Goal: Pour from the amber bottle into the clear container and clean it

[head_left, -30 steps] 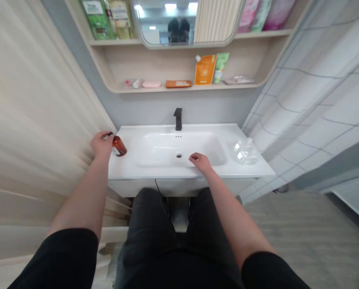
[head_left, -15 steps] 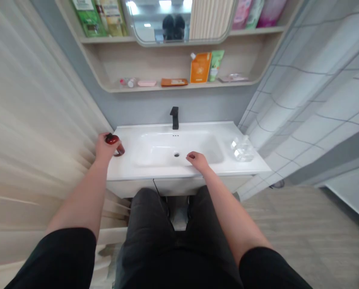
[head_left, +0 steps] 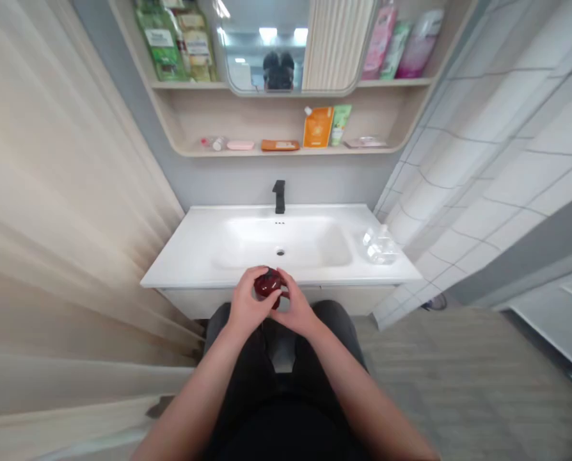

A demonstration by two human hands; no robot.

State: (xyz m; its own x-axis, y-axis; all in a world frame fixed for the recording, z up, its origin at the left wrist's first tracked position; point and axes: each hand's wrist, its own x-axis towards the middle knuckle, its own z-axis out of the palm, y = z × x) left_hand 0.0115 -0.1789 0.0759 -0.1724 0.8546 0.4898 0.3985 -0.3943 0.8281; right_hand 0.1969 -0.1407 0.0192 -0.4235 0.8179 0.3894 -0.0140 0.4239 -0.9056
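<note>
A dark red bottle with a black top is held between both hands, just in front of the sink's front edge and above my lap. My left hand wraps round its left side, thumb across the front. On the other side my right hand grips it with fingers and thumb curled in. Much of the bottle's lower body is hidden by the fingers. Behind it lies the white sink, with a black faucet at the back.
Clear plastic bottles stand on the counter's right end. On the shelf above are an orange pouch, a green tube and several small items. A mirror hangs higher. Curtains flank the left side.
My left hand has brought the red bottle from the counter's left end to the front centre. My right hand has moved from over the basin and taken hold of it as well.
</note>
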